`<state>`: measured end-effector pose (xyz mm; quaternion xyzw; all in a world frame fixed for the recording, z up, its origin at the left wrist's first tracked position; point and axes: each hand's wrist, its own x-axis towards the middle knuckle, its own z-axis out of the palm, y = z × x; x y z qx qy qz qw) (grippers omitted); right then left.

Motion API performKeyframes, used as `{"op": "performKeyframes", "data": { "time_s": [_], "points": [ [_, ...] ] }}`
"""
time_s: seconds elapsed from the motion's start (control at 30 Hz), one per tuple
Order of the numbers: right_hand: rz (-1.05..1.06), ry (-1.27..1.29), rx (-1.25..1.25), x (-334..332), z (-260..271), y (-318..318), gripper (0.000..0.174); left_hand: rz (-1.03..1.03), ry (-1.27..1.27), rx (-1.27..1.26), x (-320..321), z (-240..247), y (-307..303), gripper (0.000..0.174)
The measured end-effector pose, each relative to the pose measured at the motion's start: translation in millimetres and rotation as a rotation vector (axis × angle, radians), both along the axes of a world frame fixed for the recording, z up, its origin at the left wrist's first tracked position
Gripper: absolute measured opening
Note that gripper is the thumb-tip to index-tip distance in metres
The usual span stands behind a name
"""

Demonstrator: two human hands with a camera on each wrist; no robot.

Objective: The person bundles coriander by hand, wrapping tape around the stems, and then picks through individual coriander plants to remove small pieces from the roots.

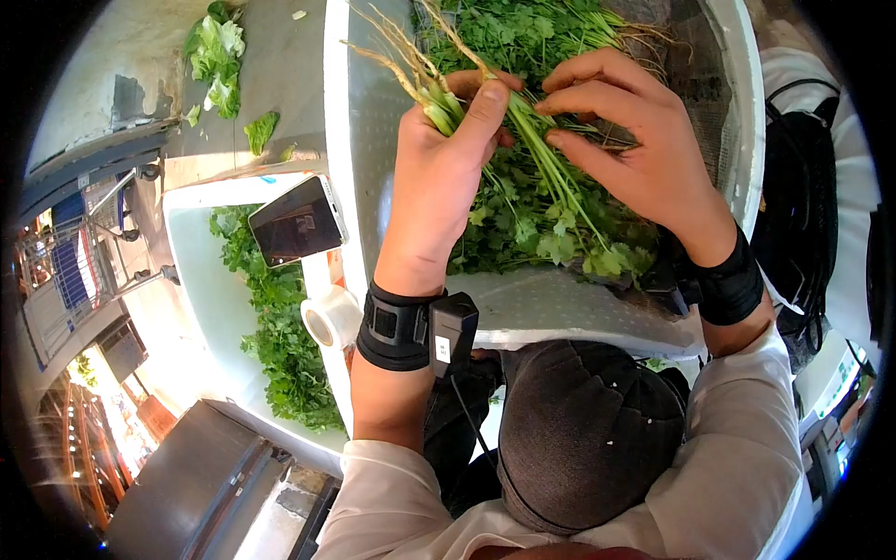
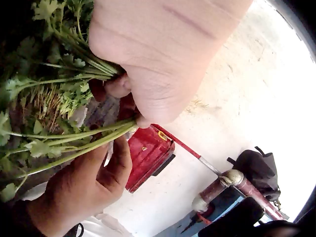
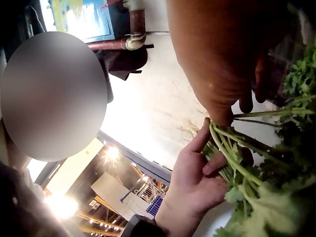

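My left hand (image 1: pixel 434 177) grips a bunch of coriander (image 1: pixel 560 187) by the lower stems. Pale roots (image 1: pixel 411 75) stick out past the thumb, while the leafy ends hang to the lower right. Close beside it, my right hand (image 1: pixel 644 131) has its fingers bent loosely, with a gap between thumb and index finger, fingertips right at the stems. In the left wrist view, stems (image 2: pixel 74 158) run from the left hand past the right hand's fingers. Under both hands, more coriander (image 1: pixel 523 33) fills a white foam box (image 1: pixel 387 84).
A second white box (image 1: pixel 196 252) holds leafy greens (image 1: pixel 289 355) at left. On its edge lie a phone (image 1: pixel 297 221) and a tape roll (image 1: pixel 329 317). Lettuce leaves (image 1: pixel 217 56) lie on the floor. A shopping cart (image 1: pixel 84 252) stands farther left. A dark cap (image 1: pixel 588 429) is between the forearms.
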<state>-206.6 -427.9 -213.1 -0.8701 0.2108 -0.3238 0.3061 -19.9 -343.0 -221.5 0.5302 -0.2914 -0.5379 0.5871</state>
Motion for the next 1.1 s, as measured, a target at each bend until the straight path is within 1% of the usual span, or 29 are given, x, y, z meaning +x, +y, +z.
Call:
{"op": "performKeyframes", "data": {
  "time_s": [0.07, 0.4, 0.47, 0.5, 0.57, 0.6, 0.67, 0.7, 0.77, 0.8, 0.87, 0.9, 0.97, 1.0, 1.07, 1.1],
  "points": [
    [-0.014, -0.027, 0.045, 1, 2, 2, 0.026, 0.002, 0.013, 0.033, 0, 0, 0, 0.024],
    [-0.029, 0.021, 0.014, -4, 0, 0, 0.023, 0.001, 0.056, 0.059, 1, 0, -1, 0.024],
    [-0.031, 0.023, 0.125, -5, 2, -2, 0.018, 0.001, 0.037, 0.076, 2, 0, -1, 0.023],
    [-0.030, 0.023, 0.125, -5, 1, -2, 0.018, 0.001, 0.037, 0.076, 1, 0, -1, 0.023],
    [-0.027, -0.002, 0.245, -5, -3, -3, 0.015, 0.055, -0.039, 0.089, -2, -1, -2, 0.021],
    [-0.027, -0.002, 0.245, -6, -3, -3, 0.015, 0.055, -0.039, 0.089, -1, -3, -3, 0.021],
    [-0.035, 0.029, 0.241, -6, -3, -3, 0.014, -0.001, -0.144, 0.108, 3, -6, -2, 0.023],
    [-0.034, 0.029, 0.241, -7, -3, -4, 0.014, 0.000, -0.145, 0.108, 3, -7, -2, 0.023],
    [-0.041, 0.085, 0.144, -9, -3, -5, 0.015, 0.024, -0.321, 0.107, 2, -7, -3, 0.023],
    [-0.041, 0.085, 0.144, -8, -2, -4, 0.015, 0.024, -0.322, 0.107, 2, -8, -3, 0.023],
    [-0.078, 0.064, 0.343, -7, 0, -1, 0.018, 0.049, -0.401, 0.043, 1, -11, -4, 0.023],
    [-0.078, 0.064, 0.343, -5, -1, 0, 0.018, 0.048, -0.402, 0.043, 2, -10, -4, 0.023],
    [-0.161, -0.160, 0.562, 0, -6, 3, 0.020, 0.048, -0.409, 0.064, 1, -6, -4, 0.023],
    [-0.162, -0.161, 0.562, 0, -6, 4, 0.020, 0.048, -0.409, 0.064, 1, -5, -4, 0.023],
    [-0.148, -0.131, 0.679, -1, -4, 6, 0.022, 0.031, -0.388, 0.040, 0, -4, -4, 0.023],
    [-0.149, -0.132, 0.677, -2, -2, 5, 0.022, 0.029, -0.388, 0.038, -1, -3, -4, 0.023]
  ]
}}
